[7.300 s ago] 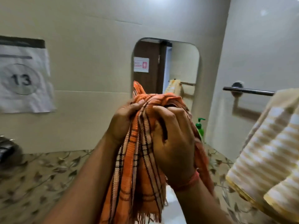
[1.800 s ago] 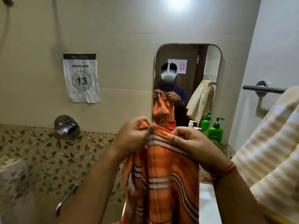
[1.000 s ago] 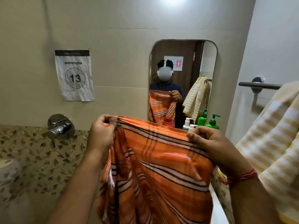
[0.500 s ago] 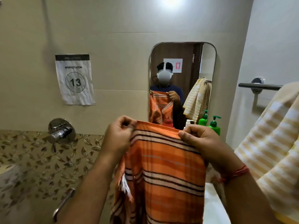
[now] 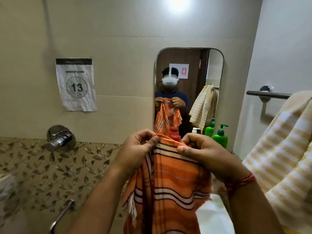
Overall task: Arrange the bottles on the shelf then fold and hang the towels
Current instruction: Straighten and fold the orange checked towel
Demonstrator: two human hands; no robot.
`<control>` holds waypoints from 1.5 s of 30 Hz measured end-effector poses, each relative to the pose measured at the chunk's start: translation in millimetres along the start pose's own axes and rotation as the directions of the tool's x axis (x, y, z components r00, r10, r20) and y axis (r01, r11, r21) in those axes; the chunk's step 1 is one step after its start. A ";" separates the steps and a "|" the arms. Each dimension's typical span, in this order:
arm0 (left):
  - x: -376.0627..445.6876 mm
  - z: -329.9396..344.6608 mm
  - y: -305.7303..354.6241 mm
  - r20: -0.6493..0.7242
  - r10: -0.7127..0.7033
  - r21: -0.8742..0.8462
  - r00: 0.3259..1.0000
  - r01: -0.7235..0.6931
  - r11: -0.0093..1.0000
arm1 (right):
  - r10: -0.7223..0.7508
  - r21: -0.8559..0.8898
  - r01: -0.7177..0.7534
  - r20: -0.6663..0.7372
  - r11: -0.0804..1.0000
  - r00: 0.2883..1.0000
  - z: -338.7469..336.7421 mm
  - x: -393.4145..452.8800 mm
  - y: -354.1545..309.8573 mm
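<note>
An orange striped towel [image 5: 170, 186] hangs in front of me from its top edge. My left hand [image 5: 138, 147] pinches that edge on the left and my right hand [image 5: 202, 151] pinches it on the right, close together. A yellow-and-white striped towel [image 5: 283, 157] hangs over the steel towel bar [image 5: 268, 95] on the right wall. Behind the orange towel stand a green pump bottle [image 5: 220, 137], a red bottle [image 5: 174, 134] partly hidden and the white top of another bottle [image 5: 195, 130].
A mirror [image 5: 211, 68] on the wall ahead reflects me and both towels. A chrome tap [image 5: 59, 141] and a paper sign numbered 13 [image 5: 76, 85] are on the left wall. A steel handle [image 5: 62, 215] is at lower left. A white ledge [image 5: 212, 215] is below.
My hands have come closer together along the top edge, so the orange towel hangs narrower than half a second ago. A second ago it was spread wide.
</note>
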State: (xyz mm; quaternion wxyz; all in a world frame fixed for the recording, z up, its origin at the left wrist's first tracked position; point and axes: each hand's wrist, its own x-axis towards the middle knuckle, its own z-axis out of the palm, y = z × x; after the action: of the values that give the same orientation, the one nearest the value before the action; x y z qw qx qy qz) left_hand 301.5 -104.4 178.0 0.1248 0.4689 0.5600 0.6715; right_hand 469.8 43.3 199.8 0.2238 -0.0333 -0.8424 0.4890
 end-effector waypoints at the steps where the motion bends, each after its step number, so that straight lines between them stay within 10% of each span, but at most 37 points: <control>1: 0.7 -2.7 1.1 -0.046 0.022 0.021 0.999 -0.021 1.000 | 0.013 0.028 -0.015 0.056 0.999 0.998 -2.9 -3.5 0.2; 12: -3.2 9.9 12.7 0.270 -0.026 0.172 0.962 -0.022 0.985 | -0.110 -0.098 0.095 -0.161 0.991 0.981 18.6 5.6 -8.7; 21: 0.2 0.5 13.6 -0.071 0.068 0.271 0.995 -0.046 0.962 | -0.005 -0.236 -0.011 -0.067 0.972 0.998 -0.3 -5.7 -3.3; 25: 5.5 -8.5 9.8 -0.151 0.082 0.298 0.985 -0.034 0.954 | 0.023 -0.134 -0.045 -0.165 0.990 0.986 -7.6 -11.9 -4.0; 32: -1.3 17.6 9.8 0.313 -0.117 0.155 0.943 0.071 0.985 | -0.032 -0.127 0.011 -0.169 0.992 0.985 16.0 -0.3 -14.4; 45: -1.3 14.0 0.3 0.152 -0.022 0.081 0.988 0.009 0.997 | -0.099 0.356 0.068 0.070 0.932 0.993 16.1 -12.6 -13.0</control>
State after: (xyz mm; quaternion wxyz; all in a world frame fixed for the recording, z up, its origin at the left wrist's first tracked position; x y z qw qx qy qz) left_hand 313.0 -96.5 176.7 0.1539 0.5193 0.5788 0.6097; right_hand 476.6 20.1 199.6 0.2100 0.0645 -0.7505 0.6233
